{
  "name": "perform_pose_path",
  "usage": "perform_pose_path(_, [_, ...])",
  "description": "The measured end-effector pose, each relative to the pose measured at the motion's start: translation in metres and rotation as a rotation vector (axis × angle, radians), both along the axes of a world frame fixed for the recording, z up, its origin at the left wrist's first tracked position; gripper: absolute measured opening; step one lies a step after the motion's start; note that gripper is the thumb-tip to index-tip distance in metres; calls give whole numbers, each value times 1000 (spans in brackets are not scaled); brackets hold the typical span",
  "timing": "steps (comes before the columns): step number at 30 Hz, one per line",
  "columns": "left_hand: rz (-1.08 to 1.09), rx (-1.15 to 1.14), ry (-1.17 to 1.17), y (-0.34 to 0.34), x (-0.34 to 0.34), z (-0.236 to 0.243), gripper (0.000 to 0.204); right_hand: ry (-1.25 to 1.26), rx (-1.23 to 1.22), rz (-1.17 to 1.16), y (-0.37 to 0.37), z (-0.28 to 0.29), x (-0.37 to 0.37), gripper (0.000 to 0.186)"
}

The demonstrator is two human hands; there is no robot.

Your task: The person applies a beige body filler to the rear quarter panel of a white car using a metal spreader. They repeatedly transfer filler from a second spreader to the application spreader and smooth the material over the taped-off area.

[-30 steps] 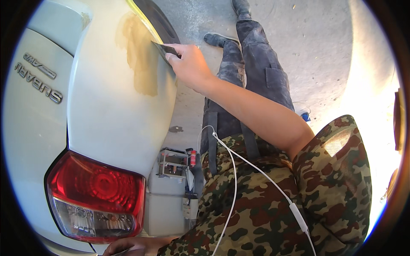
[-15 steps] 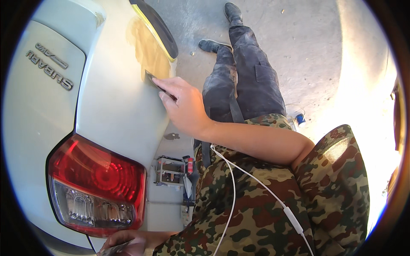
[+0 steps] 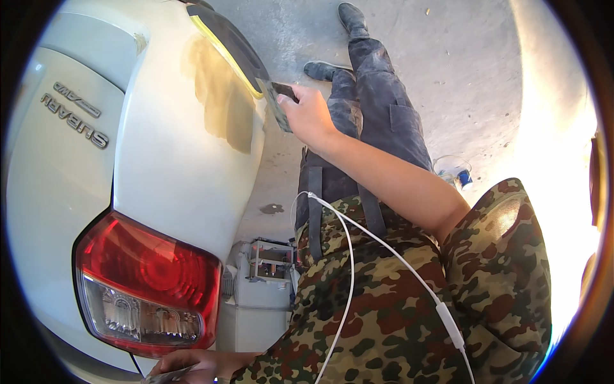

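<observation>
My right hand (image 3: 309, 115) grips a putty spreader (image 3: 277, 114), a thin flat blade with a dark edge, thumb laid along it. The spreader is held by the edge of a white car's rear panel (image 3: 173, 153); whether it touches cannot be told. On that panel lies a smeared tan patch of filler (image 3: 224, 105), ending in a point low on its right side. At the bottom edge, below the tail light, my left hand (image 3: 198, 363) has its fingers closed on a thin greyish plate (image 3: 169, 376), partly cut off by the frame.
Yellow masking tape (image 3: 224, 54) edges a dark trim piece (image 3: 236, 45) beside the patch. A red and clear tail light (image 3: 150, 281) sits nearer. A grey cart (image 3: 262, 281) stands on the concrete floor (image 3: 460, 70). White earphone cable (image 3: 384, 256) hangs over my camouflage shirt.
My right hand has lifted the spreader away from the filler patch toward the panel's right edge and turned the blade. The filler now reaches lower. My left hand stays about where it was.
</observation>
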State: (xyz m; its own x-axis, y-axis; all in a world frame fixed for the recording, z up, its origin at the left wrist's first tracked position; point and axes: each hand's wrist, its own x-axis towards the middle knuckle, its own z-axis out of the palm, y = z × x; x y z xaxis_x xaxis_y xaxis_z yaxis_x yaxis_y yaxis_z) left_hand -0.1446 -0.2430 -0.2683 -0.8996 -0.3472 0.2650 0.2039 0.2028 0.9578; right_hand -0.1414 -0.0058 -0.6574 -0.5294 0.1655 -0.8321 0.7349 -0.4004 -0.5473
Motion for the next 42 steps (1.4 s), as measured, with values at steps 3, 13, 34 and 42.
perform_pose_path(3, [-32, 2, 32, -6, -1, 2, 22, 49, -53, -2, -6, -39, -18, 29])
perform_pose_path(13, [-36, 80, 73, -8, -4, 7, 19, 35, -165, 3, -11, -75, -60, 27])
perform_pose_path(34, [-64, 49, 49, -1, -5, 4, 21, 20, -21, 64, -9, -46, -68, 27])
perform_pose_path(42, [-44, 117, 48, 7, -4, -1, 19, 122, 83, 109, -22, -37, -70, 34])
